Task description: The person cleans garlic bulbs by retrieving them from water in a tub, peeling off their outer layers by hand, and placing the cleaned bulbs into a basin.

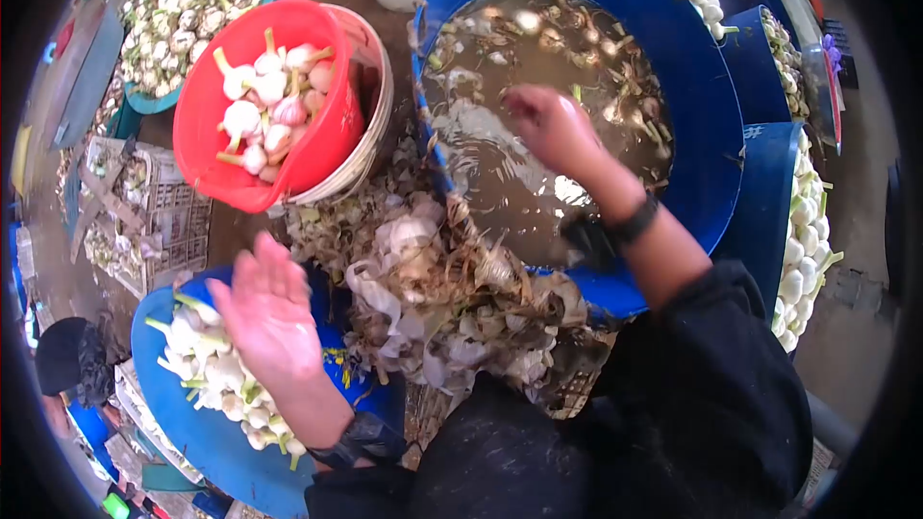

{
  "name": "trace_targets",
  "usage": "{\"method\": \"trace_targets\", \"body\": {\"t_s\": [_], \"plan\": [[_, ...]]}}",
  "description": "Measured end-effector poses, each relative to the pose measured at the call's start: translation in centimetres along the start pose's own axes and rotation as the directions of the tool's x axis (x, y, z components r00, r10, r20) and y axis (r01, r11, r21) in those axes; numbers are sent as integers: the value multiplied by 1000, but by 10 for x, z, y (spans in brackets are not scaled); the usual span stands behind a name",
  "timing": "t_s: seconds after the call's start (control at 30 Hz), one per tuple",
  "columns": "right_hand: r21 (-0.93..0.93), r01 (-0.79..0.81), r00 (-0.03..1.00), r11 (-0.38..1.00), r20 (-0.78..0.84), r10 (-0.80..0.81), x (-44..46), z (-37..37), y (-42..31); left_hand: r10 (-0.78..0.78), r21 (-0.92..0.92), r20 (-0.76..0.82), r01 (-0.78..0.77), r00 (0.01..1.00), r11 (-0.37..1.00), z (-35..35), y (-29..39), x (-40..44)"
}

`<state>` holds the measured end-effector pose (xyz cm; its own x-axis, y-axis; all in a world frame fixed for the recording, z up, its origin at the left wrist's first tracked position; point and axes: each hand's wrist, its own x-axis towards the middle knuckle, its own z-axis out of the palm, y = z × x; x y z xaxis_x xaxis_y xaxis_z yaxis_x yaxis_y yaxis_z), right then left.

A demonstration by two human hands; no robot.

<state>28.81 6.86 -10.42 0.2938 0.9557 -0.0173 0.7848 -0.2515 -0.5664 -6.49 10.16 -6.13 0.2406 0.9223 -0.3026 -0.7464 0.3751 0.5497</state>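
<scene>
My left hand [269, 312] is held with its palm turned up and fingers stretched out, nothing in it. Below it, peeled white garlic bulbs [216, 356] lie in a blue basin [178, 437]. My right hand [553, 125] hovers above the murky water of a big blue tub [707, 144]; motion blurs its fingers, and whether they hold anything does not show. Garlic bulbs and loose skins [625, 101] float in that water. To the left of the tub, a red bucket [216, 111] with pinkish garlic bulbs [274, 101] leans inside a white bucket [370, 125].
A heap of garlic skins [433, 298] fills the space between tub and basin. Blue containers of white garlic [803, 240] line the right side. Back left are a teal tub of garlic [192, 0] and a plastic crate [178, 207]. Another person's dark-covered head [67, 356] is at far left.
</scene>
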Motion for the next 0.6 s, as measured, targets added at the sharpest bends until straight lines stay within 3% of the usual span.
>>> {"method": "trace_targets", "body": {"t_s": [0.03, 0.07, 0.13, 0.17, 0.23, 0.3, 0.33, 0.37, 0.4, 0.43, 0.47, 0.53, 0.6], "plan": [[-428, 140, 988, 893, -3, -157, 19, 5, 42, 17, 186, -111, 4, 994, 983, -6, -12, -8], [-769, 231, 956, 596, 66, -286, 32, 9, 86, 51, 366, -217, 33, 975, 930, -6, -26, -17], [-848, 364, 924, 386, 277, -262, 50, 21, 164, 153, 557, -341, 68, 928, 828, 3, -52, -27], [-888, 456, 881, 66, 439, -176, 48, 27, 196, 123, 560, -323, 84, 938, 824, 1, -58, -29], [-787, 574, 743, 225, 616, 260, 39, 40, 218, 124, 621, -272, 76, 954, 780, 4, -64, -27], [-697, 168, 684, 697, 591, 427, 12, 21, 196, 125, 657, -232, 60, 965, 752, 14, -66, -19], [-491, -123, 670, 863, 600, 437, 4, 21, 186, 137, 713, -136, 1, 981, 701, 23, -67, -14], [-396, -2, 695, 918, 659, 286, -6, 16, 171, 144, 760, -39, -64, 989, 647, 30, -68, -10], [-125, -372, 597, 920, 727, 340, -10, -10, 107, 75, 791, 54, -89, 996, 605, 33, -69, -6], [372, -253, 798, 893, 602, -24, -29, -6, 99, -48, 810, 104, -57, 993, 583, 39, -72, -3], [345, -421, 724, 839, 684, 82, -37, -21, 68, -174, 831, 150, -29, 973, 555, 48, -74, -2], [487, -326, 825, 810, 566, -8, -61, -30, 2, -401, 864, 153, 75, 903, 497, 68, -79, -3], [563, -240, 864, 791, 495, -90, -76, -32, -55, -488, 890, 128, 118, 863, 441, 81, -85, -8]]}}
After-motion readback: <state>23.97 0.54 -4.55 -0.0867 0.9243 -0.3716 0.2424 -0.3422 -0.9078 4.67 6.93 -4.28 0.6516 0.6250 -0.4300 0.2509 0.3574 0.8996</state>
